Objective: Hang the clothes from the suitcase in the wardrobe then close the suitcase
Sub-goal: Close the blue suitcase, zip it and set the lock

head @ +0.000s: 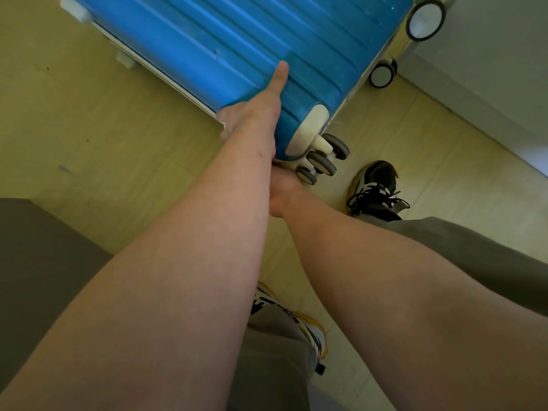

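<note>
The blue hard-shell suitcase lies on the floor with its lid down on the base, and no clothes show. My left hand holds its near corner, the thumb stretched flat along the ribbed lid and the fingers wrapped over the side edge. My right hand is at the near end of the case beside the grey wheels. My left forearm covers its fingers, so I cannot tell whether they grip anything. The wardrobe is out of view.
Two white wheels stick out at the suitcase's far right end, close to a pale wall or panel. My shoes stand on the beige floor just behind the case. A dark block of furniture fills the lower left.
</note>
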The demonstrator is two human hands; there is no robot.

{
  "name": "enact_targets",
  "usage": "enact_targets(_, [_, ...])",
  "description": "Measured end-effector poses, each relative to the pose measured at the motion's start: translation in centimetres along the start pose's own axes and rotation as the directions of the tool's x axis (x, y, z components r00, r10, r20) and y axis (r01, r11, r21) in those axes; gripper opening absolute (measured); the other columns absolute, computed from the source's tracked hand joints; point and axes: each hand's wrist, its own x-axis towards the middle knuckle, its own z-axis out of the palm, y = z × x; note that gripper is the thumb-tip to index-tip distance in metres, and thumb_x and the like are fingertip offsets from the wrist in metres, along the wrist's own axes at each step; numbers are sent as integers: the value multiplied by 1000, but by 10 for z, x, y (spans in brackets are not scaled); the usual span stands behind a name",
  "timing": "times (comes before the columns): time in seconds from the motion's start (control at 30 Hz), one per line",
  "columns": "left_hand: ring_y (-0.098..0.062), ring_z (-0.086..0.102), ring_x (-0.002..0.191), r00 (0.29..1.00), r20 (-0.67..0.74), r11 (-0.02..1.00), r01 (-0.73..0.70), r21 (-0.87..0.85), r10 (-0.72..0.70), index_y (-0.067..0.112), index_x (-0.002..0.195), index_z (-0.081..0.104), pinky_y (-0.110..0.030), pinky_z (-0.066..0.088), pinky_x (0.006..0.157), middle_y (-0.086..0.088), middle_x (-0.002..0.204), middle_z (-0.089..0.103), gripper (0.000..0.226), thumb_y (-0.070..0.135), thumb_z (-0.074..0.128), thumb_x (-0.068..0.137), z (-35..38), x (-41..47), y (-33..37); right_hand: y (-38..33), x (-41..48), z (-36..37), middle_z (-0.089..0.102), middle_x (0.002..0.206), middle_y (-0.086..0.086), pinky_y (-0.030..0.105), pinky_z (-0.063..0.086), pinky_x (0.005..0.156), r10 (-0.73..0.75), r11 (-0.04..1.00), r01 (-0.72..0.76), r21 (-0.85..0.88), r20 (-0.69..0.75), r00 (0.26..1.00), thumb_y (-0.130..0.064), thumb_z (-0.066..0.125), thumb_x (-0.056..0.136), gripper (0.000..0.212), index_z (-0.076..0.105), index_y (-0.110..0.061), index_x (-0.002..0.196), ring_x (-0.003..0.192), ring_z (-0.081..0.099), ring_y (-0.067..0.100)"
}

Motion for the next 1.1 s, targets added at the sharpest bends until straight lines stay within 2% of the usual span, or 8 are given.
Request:
enact_targets(0.1, [-31,62,103,996,-31,997,-78,-8,78,23,131,43,-53,57,84,0,118,58,138,79,81,10,1,1,-4,4,15,-8,71,117,4,43,41,106,50,996,-49,72,-7,999,-31,69,86,36,71,-19,121,115,64,26])
enact_targets(0.27, [-23,67,97,988,-36,988,-154,-20,153,21,120,55,-46,60,79,6,107,66,117,79,82,22,-3,1,-6,-7,-17,-16,64,80,4,35,52,89,46,985,-57,164,70,996,-16,68,96,4,68,-11,96,81,56,19])
enact_targets(0.37, [-24,68,89,988,-15,988,-152,-34,152,22,99,55,-48,61,70,5,97,66,95,73,87,27,-6,-2,0,-9,-30,-25,60,70,0,28,49,76,48,972,-72,225,111,993,-18,64,99,10,66,-12,92,69,53,13])
enact_targets(0.5, [-24,67,85,987,2,987,-158,-35,158,23,82,47,-49,62,67,4,93,64,76,66,92,39,-10,-7,9,-14,-42,-46,57,65,-1,25,46,62,31,976,-63,209,150,988,-19,61,100,13,65,-13,89,59,50,11])
enact_targets(0.67, [-22,66,83,982,-7,982,-191,-2,191,23,82,46,-49,62,65,5,92,63,70,63,92,46,-15,-19,21,-23,-50,-61,57,66,0,24,46,61,-5,977,-44,207,230,973,-16,61,99,10,66,-10,93,57,51,11])
enact_targets(0.87, [-22,66,82,977,-26,978,-211,4,211,23,83,48,-50,61,63,5,94,64,69,61,90,43,-25,-27,39,-38,-55,-70,54,65,-1,22,42,59,-23,980,-49,192,353,935,-15,59,99,12,66,-6,96,56,48,9])
enact_targets(0.97, [-22,66,84,982,-28,983,-185,6,185,24,87,51,-51,61,60,6,95,64,70,60,90,42,-36,-24,38,-42,-56,-74,56,65,0,22,42,59,-3,987,-50,154,323,946,-11,54,101,14,66,-4,97,56,49,9])
enact_targets(1.1, [-22,65,85,987,-30,988,-157,-7,156,23,90,51,-54,60,57,4,100,65,68,55,92,47,-48,-18,31,-53,-55,-78,57,59,3,23,41,60,33,977,-80,199,227,973,-5,44,102,20,60,-4,90,55,48,12])
